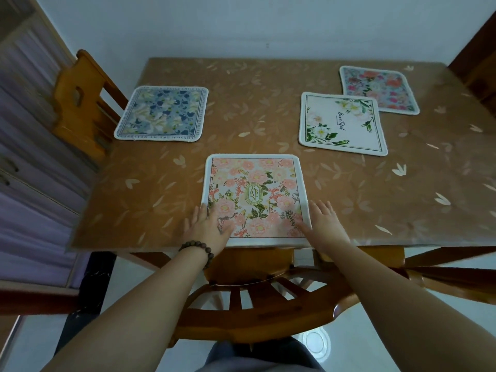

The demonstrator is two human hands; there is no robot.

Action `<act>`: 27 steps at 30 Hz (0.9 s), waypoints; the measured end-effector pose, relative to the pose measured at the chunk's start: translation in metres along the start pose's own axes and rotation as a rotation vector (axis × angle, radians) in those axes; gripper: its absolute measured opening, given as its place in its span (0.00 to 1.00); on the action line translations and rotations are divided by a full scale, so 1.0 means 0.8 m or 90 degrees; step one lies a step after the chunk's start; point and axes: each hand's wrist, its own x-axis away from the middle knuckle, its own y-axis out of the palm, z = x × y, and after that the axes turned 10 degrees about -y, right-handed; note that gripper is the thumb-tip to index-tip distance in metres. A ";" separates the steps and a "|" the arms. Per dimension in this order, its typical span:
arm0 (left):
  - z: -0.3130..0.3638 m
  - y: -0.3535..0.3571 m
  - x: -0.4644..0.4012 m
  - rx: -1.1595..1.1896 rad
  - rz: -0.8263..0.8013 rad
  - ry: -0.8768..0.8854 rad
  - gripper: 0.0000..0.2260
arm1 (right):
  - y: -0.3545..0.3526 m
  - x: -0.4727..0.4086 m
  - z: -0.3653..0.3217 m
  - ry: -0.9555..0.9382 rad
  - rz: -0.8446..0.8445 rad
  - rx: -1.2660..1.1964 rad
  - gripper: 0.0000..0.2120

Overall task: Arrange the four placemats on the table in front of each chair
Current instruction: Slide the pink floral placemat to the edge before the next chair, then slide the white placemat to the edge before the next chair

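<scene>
Wooden chair [257, 312] sits below both wrists. Left hand [208, 226] and right hand [326, 224] lie flat, fingers spread, gripping nothing, on near corners of pink placemat [255, 197], likely squaring it to chair. Three other placemats lie well beyond fingertips.

Left hand [208, 227], right hand [323, 222] flat, outstretched
</scene>
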 end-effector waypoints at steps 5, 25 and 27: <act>0.049 -0.022 0.006 0.006 0.046 0.069 0.35 | -0.027 0.010 -0.014 0.005 0.050 0.028 0.35; 0.281 -0.012 0.085 -0.052 0.011 0.355 0.36 | -0.129 0.189 0.141 0.313 0.229 0.055 0.29; 0.304 -0.008 0.097 -0.052 0.006 0.361 0.36 | -0.135 0.202 0.159 0.323 0.241 0.047 0.29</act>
